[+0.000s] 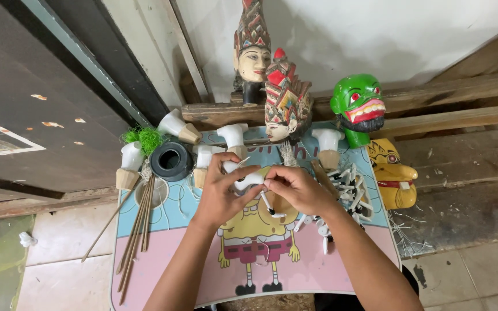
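My left hand (221, 193) grips a small white carved puppet arm piece (248, 181) over the middle of a small cartoon-printed table (168, 270). My right hand (298, 189) pinches the same piece from the right, and a thin white and black part (268, 204) hangs below the fingers. Both hands meet just in front of a painted puppet head with a tall red patterned crown (283, 101). A pile of several small white carved pieces (347, 190) lies right of my right hand.
Several white and tan puppet bodies (233, 138) stand along the table's far edge. A dark tape roll (171, 161), green fibre tuft (143, 138) and thin wooden sticks (136, 230) lie at left. A green mask (359, 106), yellow mask (392, 173) and second crowned head (252, 49) sit behind and right.
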